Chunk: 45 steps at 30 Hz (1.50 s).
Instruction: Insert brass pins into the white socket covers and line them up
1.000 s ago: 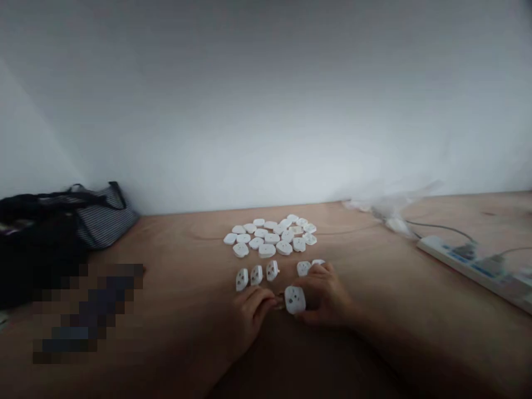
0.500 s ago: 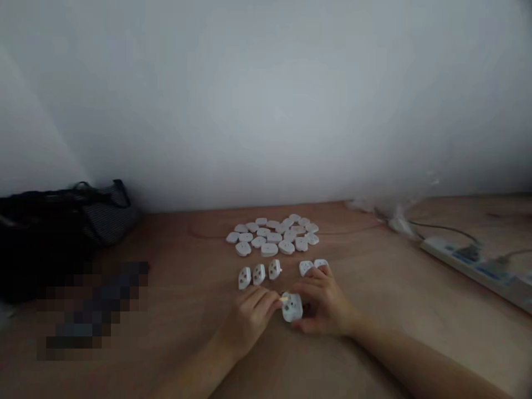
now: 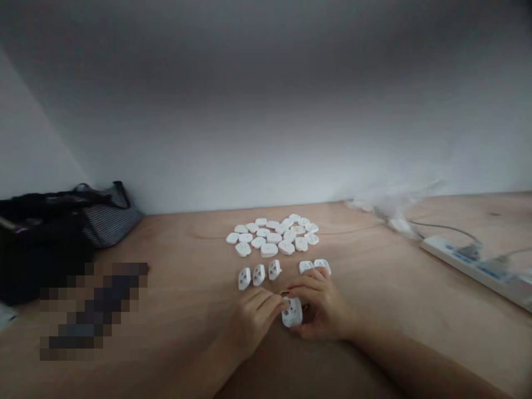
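A white plug-like piece (image 3: 292, 313) is held between the thumb and fingers of my right hand (image 3: 326, 307). My left hand (image 3: 253, 318) is closed in a pinch at the piece's upper left edge; what its fingertips hold is too small to name. Three similar white pieces (image 3: 258, 274) stand in a row just beyond my left hand. Two more white pieces (image 3: 306, 266) lie beyond the fingers of my right hand, partly covered by them. Farther back, several white pieces (image 3: 269, 250) lie in a cluster on the wooden table (image 3: 187, 299).
A black bag (image 3: 45, 249) with a striped part sits at the left. A blurred-out dark object (image 3: 103, 299) lies in front of it. On the right are a white power strip (image 3: 469, 266) with cables and a clear plastic bag (image 3: 399, 216). A wall rises behind the table.
My left fingertips have moved slightly right and down over the held piece, covering the small yellowish part seen before. The held piece sits slightly lower. The picture's lighting has changed.
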{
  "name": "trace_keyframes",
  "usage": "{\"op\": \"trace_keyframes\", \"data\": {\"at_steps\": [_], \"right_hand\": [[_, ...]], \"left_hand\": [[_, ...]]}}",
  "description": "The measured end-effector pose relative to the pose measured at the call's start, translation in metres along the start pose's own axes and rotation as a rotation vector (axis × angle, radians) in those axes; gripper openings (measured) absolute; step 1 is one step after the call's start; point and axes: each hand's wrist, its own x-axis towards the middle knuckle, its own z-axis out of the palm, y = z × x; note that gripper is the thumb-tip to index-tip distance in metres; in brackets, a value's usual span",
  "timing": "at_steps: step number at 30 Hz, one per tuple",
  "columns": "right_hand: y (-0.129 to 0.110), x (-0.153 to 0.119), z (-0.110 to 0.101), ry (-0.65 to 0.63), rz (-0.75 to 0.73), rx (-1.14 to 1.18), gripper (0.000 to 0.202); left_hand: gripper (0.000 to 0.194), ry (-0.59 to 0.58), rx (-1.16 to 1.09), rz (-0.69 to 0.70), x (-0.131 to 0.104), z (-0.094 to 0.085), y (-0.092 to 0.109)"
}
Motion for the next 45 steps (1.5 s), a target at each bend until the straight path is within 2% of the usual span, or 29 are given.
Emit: {"op": "trace_keyframes", "data": {"at_steps": [8, 18, 24, 27, 30, 33, 39, 45], "right_hand": [[0.001, 0.001, 0.002, 0.018, 0.023, 0.051, 0.043], [0.000, 0.000, 0.003, 0.007, 0.023, 0.079, 0.043], [-0.002, 0.001, 0.002, 0.034, 0.040, 0.095, 0.043], [-0.002, 0.001, 0.001, 0.040, 0.044, 0.104, 0.042], [-0.001, 0.002, 0.000, 0.025, 0.046, 0.108, 0.043], [0.002, 0.001, 0.000, 0.020, 0.042, 0.112, 0.046], [0.005, -0.001, 0.003, 0.025, 0.043, 0.099, 0.053], [0.010, -0.002, 0.004, 0.017, 0.028, 0.076, 0.063]], "left_hand": [[0.018, 0.052, -0.265, -0.182, -0.003, 0.007, 0.000], [0.015, 0.160, -0.269, -0.152, 0.002, 0.005, 0.010], [0.015, 0.091, -0.145, 0.033, -0.001, -0.001, 0.001], [0.028, 0.095, -0.148, -0.039, -0.002, -0.011, -0.002], [0.053, -0.042, -0.211, -0.122, -0.002, -0.018, -0.004], [0.069, -0.127, -0.221, -0.111, -0.002, -0.015, -0.007], [0.055, -0.076, -0.195, -0.077, -0.005, -0.001, -0.014], [0.045, -0.133, -0.144, -0.090, -0.003, -0.008, -0.010]]}}
